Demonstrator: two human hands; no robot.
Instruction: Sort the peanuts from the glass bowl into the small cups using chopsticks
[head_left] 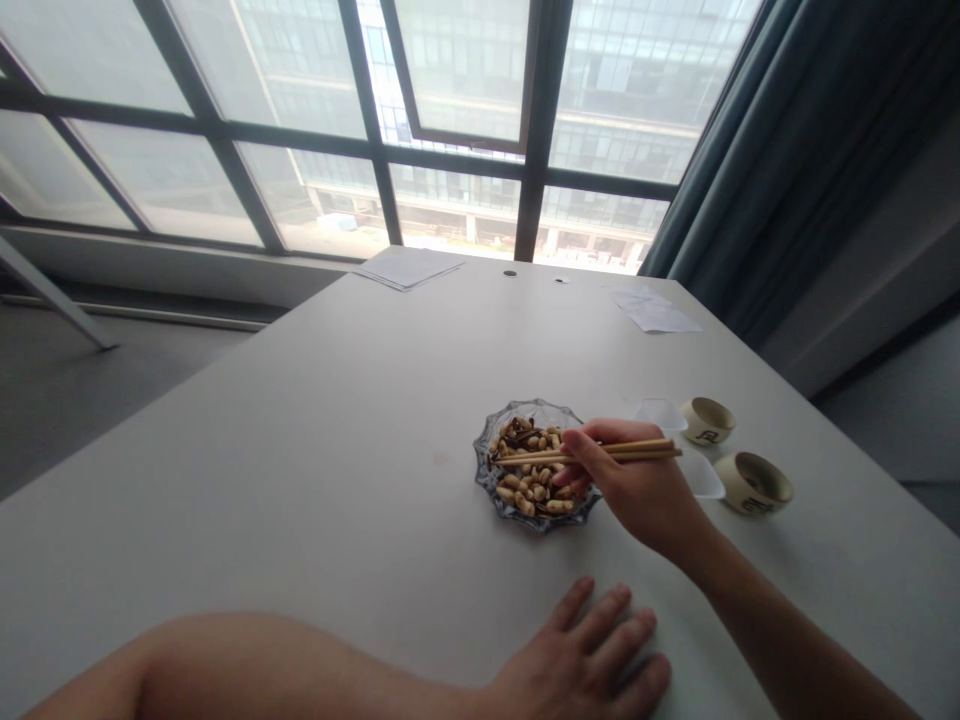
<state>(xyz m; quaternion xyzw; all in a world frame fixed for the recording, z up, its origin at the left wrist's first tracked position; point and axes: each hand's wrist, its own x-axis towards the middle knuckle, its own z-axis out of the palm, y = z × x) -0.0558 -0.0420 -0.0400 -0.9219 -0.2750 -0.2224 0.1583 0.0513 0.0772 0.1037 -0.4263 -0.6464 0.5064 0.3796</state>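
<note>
Showing two hands at a white table [187, 520], seen from head height. The right hand [637, 490] is curled closed around one pair of wooden chopsticks [626, 450], which run level across one faceted glass dish [495, 490], their tips above a heap of shelled peanuts [529, 470]. The peanuts overlap too much for an exact count, and dark pieces lie among them toward the far side. Whether the tips pinch a peanut cannot be told. The curled fingers sit over the dish's right rim. The left hand [585, 650] lies open and flat on the tabletop with fingers spread, holding nothing, nearer the person than the dish and apart from it. To the right of the right hand stand two cream cups [708, 420] bearing dark marks, with two small white dishes [660, 413] between them and the hand. Toward the far edge of the table lie one stack of paper [405, 267] and, to the right, loose sheets [652, 312]. Behind the table are a large window [450, 120] and a grey-blue curtain [750, 130].
</note>
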